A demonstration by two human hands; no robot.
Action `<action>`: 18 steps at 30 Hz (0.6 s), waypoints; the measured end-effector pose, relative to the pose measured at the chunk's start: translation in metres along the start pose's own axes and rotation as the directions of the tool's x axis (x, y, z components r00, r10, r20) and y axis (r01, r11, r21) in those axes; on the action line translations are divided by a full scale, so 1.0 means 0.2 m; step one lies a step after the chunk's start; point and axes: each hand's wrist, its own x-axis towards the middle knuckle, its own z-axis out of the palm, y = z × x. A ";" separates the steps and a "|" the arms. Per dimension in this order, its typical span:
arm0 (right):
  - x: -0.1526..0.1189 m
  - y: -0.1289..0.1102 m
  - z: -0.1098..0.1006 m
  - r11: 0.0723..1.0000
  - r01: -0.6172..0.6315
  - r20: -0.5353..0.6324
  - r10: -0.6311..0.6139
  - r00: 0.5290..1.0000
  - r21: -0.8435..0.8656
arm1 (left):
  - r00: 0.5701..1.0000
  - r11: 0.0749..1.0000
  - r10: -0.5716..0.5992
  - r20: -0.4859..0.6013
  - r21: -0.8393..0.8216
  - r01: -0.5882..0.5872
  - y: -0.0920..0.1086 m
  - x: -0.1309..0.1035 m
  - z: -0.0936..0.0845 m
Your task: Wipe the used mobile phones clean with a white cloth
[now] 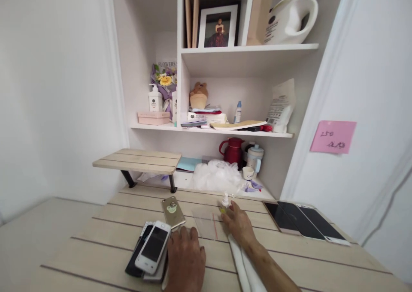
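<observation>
Three phones (301, 220) (face up) lie right of the right hand (238, 224)

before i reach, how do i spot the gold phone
On the slatted tabletop, look between the low wooden stand and the left hand. The gold phone lies there back up, its green ring holder setting it apart from the white phone.

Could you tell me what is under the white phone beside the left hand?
Under the white phone, a dark flat item and a grey one stick out. Their middles, and anything else beneath, are covered.
</observation>
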 end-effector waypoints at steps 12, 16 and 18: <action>0.11 -0.05 -0.03 0.997 -0.049 0.096 0.044 0.994 0.055 | 0.981 0.998 0.038 0.190 0.045 -0.047 0.08 0.00 -0.02; 0.09 -0.08 -0.08 0.989 -0.069 0.087 0.058 0.994 0.130 | 0.990 0.998 0.033 0.141 -0.063 -0.024 0.04 0.03 -0.01; 0.07 -0.11 -0.12 0.978 -0.069 0.067 0.057 0.996 0.195 | 0.990 0.955 -0.011 0.144 -0.291 0.053 0.01 0.05 -0.03</action>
